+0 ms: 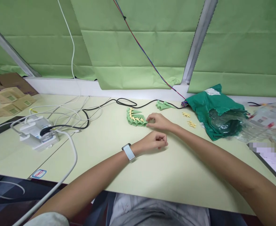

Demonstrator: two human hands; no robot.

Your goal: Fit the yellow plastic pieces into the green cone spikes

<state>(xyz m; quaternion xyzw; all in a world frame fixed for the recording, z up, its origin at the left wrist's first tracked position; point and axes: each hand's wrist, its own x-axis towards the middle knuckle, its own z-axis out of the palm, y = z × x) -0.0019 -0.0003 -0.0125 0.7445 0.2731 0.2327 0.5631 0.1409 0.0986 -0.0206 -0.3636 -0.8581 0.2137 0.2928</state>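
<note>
Fingers (pixel 150 120) of the right hand (pixel 147 122) bent and partly spread, tips right at the nearest end of a curved row of green cones (pixel 134 123) on a pale surface (pixel 175 175); touching or just short of the last cone, and whether pinching it, impossible to tell from this angle. Left hand (pixel 161 142) loosely curled, close to the body side of the right, well apart from the cones, contents of the fist hidden; pale-banded watch (pixel 129 152) at the wrist. Row just left of the right hand, wide mouths toward the near left, narrow tips toward the far right, small yellow pieces (pixel 131 113) strung along the cones. Beyond the right hand, near a black cable (pixel 147 103), a second cluster of green cones (pixel 161 105). To its right, two loose groups of yellow pieces (pixel 192 124), short of a torn green bag (pixel 199 100).
</note>
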